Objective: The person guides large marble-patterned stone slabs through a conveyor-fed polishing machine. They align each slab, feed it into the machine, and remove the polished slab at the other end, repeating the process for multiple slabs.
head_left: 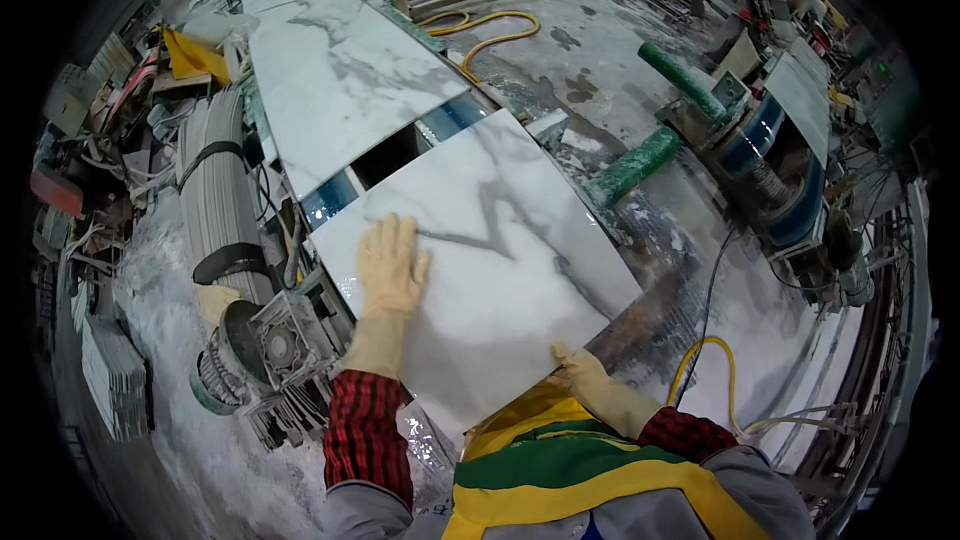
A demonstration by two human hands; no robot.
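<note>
Left hand: the gloved left hand [392, 265] lies flat on the near marble slab [480, 260], fingers spread and palm down, close to the slab's left edge; it presses and grasps nothing.
Right hand: the gloved right hand [578, 368] curls over the slab's near right corner, fingers wrapped around the edge, thumb side on top.
Slab: white with grey veins, glossy, lying tilted across the conveyor line right in front of the person, its near edge reaching the yellow and green apron [560, 470].
Sleeves: red and black checked cuffs meet both gloves.
Next slab: a second marble slab [340, 70] lies farther up the line, apart from the first, with a dark gap between them.
Left side: a grey motor and gearbox [275, 345] sit just beside the slab's left corner.
Right side: green rollers [635, 165] stand beyond the slab's far right edge; a yellow hose [700, 360] loops on the wet floor near the right hand.
</note>
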